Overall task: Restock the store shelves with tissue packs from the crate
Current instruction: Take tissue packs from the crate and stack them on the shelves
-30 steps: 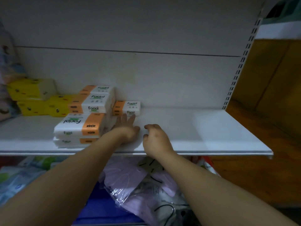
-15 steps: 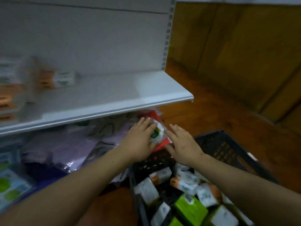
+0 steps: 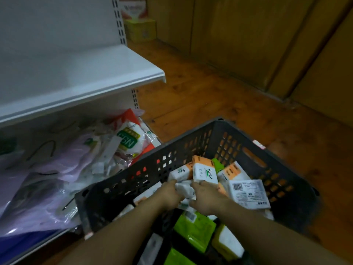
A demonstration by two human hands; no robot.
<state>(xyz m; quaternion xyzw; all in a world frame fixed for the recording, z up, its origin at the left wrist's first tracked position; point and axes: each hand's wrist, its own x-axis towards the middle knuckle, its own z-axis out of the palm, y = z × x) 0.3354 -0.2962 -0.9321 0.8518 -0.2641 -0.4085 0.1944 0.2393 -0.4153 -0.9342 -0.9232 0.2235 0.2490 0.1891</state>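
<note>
A dark plastic crate (image 3: pixel 191 148) stands on the floor at lower right, holding several tissue packs, white-and-orange "Facial" ones (image 3: pixel 205 173) and green ones (image 3: pixel 194 228). Both my hands are inside the crate. My left hand (image 3: pixel 170 194) and my right hand (image 3: pixel 206 197) grip the same white tissue pack (image 3: pixel 184 188) from either side. The white store shelf (image 3: pixel 86 77) is at upper left, above the crate.
Under the shelf lies a heap of plastic-wrapped goods, lilac bags (image 3: pixel 63 169) and a white-and-green packet (image 3: pixel 129 140). Wooden floor (image 3: pixel 210 88) stretches to the right, with wooden panels (image 3: pixel 248 35) behind. A yellow box (image 3: pixel 140 29) sits far back.
My view swung from the shelf down to the crate. Both hands left the shelf, dropped into the crate and closed around a white pack.
</note>
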